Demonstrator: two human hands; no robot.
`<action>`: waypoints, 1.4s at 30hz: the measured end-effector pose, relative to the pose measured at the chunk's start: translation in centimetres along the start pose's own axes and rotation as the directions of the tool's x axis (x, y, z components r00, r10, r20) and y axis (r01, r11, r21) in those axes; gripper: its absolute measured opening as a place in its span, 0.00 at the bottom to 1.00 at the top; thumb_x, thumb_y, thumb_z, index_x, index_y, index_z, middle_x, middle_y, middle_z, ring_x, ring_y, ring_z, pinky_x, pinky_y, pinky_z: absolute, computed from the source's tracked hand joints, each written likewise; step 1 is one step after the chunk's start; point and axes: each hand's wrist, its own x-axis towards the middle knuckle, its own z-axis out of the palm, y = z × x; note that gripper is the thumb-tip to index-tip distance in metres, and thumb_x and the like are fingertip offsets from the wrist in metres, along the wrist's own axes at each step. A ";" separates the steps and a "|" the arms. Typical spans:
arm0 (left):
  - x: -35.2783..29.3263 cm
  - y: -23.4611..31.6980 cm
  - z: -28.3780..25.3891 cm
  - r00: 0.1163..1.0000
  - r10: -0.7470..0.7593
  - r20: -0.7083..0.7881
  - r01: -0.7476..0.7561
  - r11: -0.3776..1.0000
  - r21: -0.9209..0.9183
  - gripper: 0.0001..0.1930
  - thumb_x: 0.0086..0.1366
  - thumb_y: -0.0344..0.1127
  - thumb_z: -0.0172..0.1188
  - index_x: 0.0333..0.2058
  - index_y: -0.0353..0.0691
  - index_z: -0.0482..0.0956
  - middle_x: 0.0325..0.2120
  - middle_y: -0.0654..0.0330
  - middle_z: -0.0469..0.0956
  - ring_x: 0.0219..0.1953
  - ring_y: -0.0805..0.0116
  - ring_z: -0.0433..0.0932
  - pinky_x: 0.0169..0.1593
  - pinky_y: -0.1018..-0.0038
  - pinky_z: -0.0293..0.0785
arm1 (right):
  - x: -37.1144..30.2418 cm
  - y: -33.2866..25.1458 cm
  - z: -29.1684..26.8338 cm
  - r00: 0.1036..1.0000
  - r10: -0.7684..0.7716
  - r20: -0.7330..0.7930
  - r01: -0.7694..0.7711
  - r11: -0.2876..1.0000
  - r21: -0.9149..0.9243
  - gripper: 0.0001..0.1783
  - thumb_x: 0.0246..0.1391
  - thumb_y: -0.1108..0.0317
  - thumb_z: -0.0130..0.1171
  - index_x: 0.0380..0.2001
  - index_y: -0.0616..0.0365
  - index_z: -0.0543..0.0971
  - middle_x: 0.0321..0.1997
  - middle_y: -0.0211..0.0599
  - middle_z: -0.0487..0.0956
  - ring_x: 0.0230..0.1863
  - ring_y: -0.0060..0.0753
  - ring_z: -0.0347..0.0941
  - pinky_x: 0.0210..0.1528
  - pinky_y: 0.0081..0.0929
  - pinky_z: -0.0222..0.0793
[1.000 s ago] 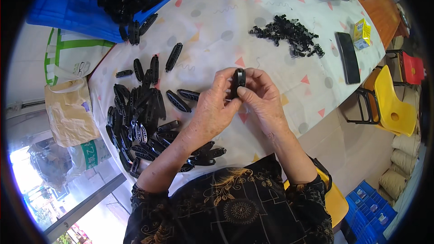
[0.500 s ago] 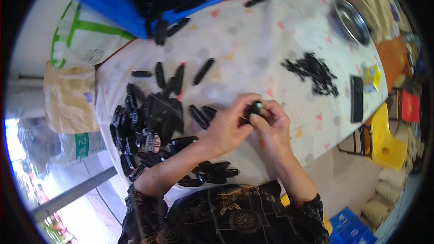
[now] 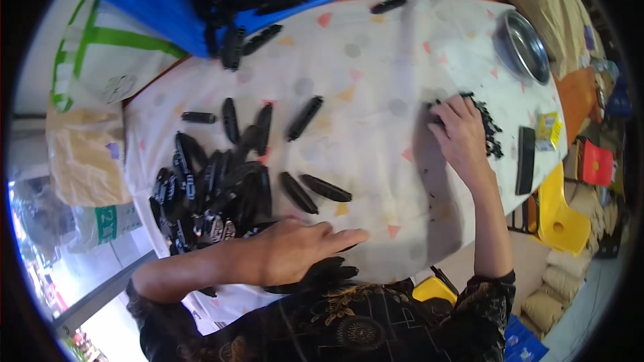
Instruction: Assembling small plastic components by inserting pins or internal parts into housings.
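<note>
My right hand [image 3: 461, 129] reaches into a heap of small black pieces [image 3: 494, 135] at the right of the table, its thumb and fingers apart over them. Near the front edge, my left hand [image 3: 295, 248] is partly closed with its index finger stretched to the right. A dark tip shows under that finger, but what the hand holds is mostly hidden. Below it lies a cluster of long black plastic parts [image 3: 329, 271]. Two more long black parts [image 3: 327, 188] rest just beyond it, and a larger pile of them [image 3: 221, 181] spreads to its left.
A blue bin [image 3: 147, 3] full of black parts stands at the far left. On the right are a metal bowl [image 3: 524, 47], a black block [image 3: 525, 161] and a small yellow box [image 3: 549, 131]. A yellow chair [image 3: 562, 218] stands beyond the right edge.
My hands, together around a dark part before, have moved apart. The right hand went right and away to the small pieces; the left came back toward the front edge.
</note>
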 end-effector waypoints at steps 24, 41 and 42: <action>4.2 -15.3 -15.1 0.628 0.123 -0.769 0.752 0.159 0.640 0.12 0.51 0.28 0.60 0.34 0.40 0.69 0.31 0.56 0.73 0.40 0.58 0.72 0.40 0.62 0.64 | -2.3 -0.8 0.2 0.844 0.506 0.181 -0.246 0.064 0.967 0.04 0.52 0.72 0.62 0.29 0.59 0.77 0.29 0.31 0.78 0.29 0.25 0.72 0.33 0.21 0.67; 11.5 1.7 0.8 0.670 -0.389 -0.633 -0.096 0.800 -0.593 0.25 0.52 0.20 0.63 0.49 0.34 0.64 0.38 0.55 0.77 0.38 0.69 0.79 0.41 0.76 0.76 | -9.3 -6.9 0.7 0.851 0.380 0.363 -0.130 -0.517 0.846 0.04 0.52 0.75 0.62 0.31 0.57 0.76 0.36 0.33 0.79 0.35 0.22 0.74 0.41 0.22 0.70; 11.7 2.3 1.3 0.669 -0.389 -0.633 -0.094 0.801 -0.591 0.25 0.52 0.20 0.63 0.49 0.34 0.64 0.38 0.55 0.77 0.38 0.69 0.79 0.41 0.76 0.76 | -9.2 -7.3 0.6 0.849 0.399 0.346 -0.100 -0.522 0.847 0.04 0.51 0.74 0.63 0.30 0.57 0.77 0.39 0.33 0.78 0.38 0.22 0.73 0.44 0.23 0.68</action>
